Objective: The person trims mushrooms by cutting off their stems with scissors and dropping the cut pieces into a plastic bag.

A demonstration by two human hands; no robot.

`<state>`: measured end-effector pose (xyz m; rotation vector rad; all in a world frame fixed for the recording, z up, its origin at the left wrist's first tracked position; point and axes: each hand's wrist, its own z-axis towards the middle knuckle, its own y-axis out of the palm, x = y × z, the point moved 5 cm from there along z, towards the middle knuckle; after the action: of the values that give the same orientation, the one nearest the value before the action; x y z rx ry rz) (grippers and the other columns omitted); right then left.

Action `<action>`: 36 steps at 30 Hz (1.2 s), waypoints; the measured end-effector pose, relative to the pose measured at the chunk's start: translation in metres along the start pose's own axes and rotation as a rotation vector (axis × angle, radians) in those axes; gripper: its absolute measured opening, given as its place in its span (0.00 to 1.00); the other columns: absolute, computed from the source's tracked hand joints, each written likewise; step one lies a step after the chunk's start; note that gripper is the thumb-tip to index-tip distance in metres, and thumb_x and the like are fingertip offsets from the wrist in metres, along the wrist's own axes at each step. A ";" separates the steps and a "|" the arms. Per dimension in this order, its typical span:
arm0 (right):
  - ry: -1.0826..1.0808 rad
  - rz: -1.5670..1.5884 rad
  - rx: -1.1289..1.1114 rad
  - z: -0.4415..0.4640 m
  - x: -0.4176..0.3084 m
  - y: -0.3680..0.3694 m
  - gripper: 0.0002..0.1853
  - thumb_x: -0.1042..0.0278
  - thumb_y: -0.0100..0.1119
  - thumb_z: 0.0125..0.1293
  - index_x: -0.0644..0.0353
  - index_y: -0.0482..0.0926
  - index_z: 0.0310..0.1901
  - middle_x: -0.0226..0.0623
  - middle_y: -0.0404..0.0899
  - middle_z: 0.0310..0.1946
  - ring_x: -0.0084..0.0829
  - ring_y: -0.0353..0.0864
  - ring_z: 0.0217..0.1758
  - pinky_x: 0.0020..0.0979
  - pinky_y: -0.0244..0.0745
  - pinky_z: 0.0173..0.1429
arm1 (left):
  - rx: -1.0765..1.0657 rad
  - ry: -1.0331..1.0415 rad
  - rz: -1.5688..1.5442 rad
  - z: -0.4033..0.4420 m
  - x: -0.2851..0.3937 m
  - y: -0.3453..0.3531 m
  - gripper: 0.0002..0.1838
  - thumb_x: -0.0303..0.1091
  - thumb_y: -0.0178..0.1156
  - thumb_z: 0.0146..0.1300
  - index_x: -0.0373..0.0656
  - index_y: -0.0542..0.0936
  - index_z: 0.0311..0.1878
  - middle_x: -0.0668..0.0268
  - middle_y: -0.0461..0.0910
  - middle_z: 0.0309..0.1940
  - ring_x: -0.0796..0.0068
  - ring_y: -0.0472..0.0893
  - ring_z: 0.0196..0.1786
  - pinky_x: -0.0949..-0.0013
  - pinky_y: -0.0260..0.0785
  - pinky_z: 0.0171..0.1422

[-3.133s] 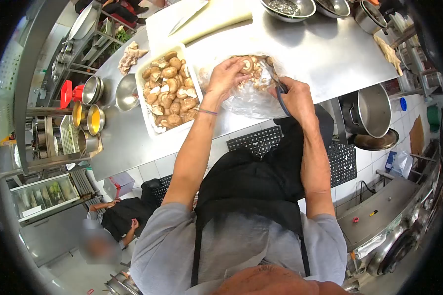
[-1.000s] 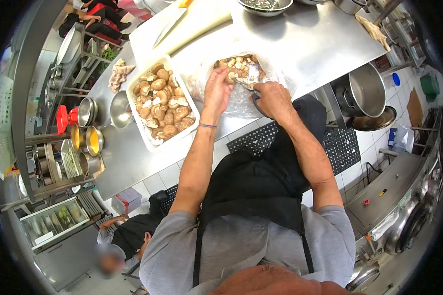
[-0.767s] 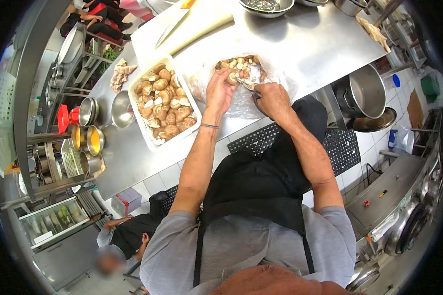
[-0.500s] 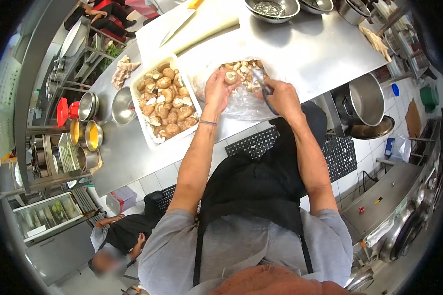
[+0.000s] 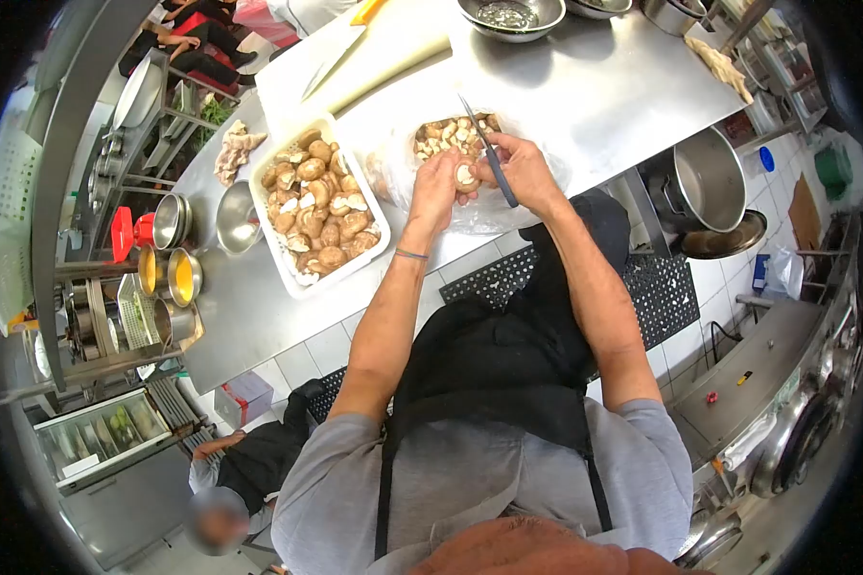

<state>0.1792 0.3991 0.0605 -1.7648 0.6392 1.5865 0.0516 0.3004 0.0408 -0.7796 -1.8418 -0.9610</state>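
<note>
My left hand [image 5: 436, 190] is closed on a brown mushroom [image 5: 466, 176] at the near side of a clear plastic bag [image 5: 479, 218]. Scissors [image 5: 498, 165] with a dark handle are in my right hand [image 5: 525, 176], their blades pointing away over the bag; its fingers also come close to the mushroom. Inside the open bag lie many mushrooms [image 5: 441, 135] and pale stem pieces. Left of the bag stands a white tray [image 5: 382, 243] full of brown mushrooms.
A knife [image 5: 334, 63] rests on the cutting board [image 5: 384, 75] behind the tray. Metal bowls [image 5: 510, 19] stand at the table's far edge, another bowl [image 5: 237, 218] left of the tray. A large pot [image 5: 710, 182] is at the right. A co-worker [image 5: 259, 465] is at the lower left.
My hands have come together over the near side of the bag, with the mushroom between them. The scissors have swung from beside the bag's right part to pointing away across it. The camera view has shifted slightly.
</note>
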 end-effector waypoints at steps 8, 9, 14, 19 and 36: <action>0.016 -0.204 0.088 -0.007 -0.020 -0.002 0.24 0.69 0.75 0.58 0.69 0.84 0.56 0.35 0.85 0.29 0.21 0.80 0.30 0.28 0.77 0.36 | -0.095 -0.182 0.173 0.000 -0.003 -0.012 0.21 0.47 0.51 0.82 0.36 0.80 0.52 0.62 0.82 0.32 0.73 0.79 0.27 0.71 0.69 0.28; 0.024 -0.252 0.101 -0.010 -0.029 -0.005 0.24 0.70 0.75 0.59 0.70 0.83 0.57 0.35 0.85 0.30 0.20 0.80 0.31 0.27 0.77 0.37 | -0.121 -0.176 0.095 0.001 -0.007 -0.013 0.21 0.46 0.50 0.82 0.35 0.80 0.54 0.61 0.83 0.35 0.71 0.81 0.31 0.69 0.73 0.32; -0.166 -0.386 0.229 -0.021 -0.034 -0.014 0.24 0.65 0.77 0.57 0.65 0.85 0.55 0.48 0.85 0.28 0.34 0.85 0.32 0.35 0.80 0.40 | -0.026 -0.065 -0.283 -0.001 0.001 -0.016 0.17 0.34 0.47 0.82 0.30 0.72 0.63 0.52 0.81 0.56 0.59 0.84 0.56 0.56 0.79 0.62; -0.104 -0.631 0.013 -0.032 -0.030 -0.005 0.15 0.66 0.69 0.56 0.60 0.89 0.45 0.58 0.87 0.35 0.56 0.88 0.42 0.49 0.83 0.50 | 0.002 0.106 -0.337 0.012 -0.006 -0.029 0.21 0.24 0.44 0.79 0.28 0.63 0.72 0.49 0.72 0.68 0.56 0.77 0.69 0.51 0.72 0.74; -0.088 -0.883 -0.016 -0.031 -0.025 -0.003 0.12 0.72 0.65 0.55 0.59 0.88 0.42 0.53 0.87 0.33 0.53 0.89 0.41 0.50 0.84 0.47 | 0.066 0.186 -0.128 0.013 -0.007 -0.015 0.29 0.20 0.48 0.73 0.28 0.60 0.76 0.53 0.70 0.70 0.62 0.74 0.70 0.57 0.68 0.76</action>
<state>0.1984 0.3761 0.0863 -1.6266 -0.2037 1.0254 0.0367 0.3030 0.0265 -0.5195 -1.7673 -1.0125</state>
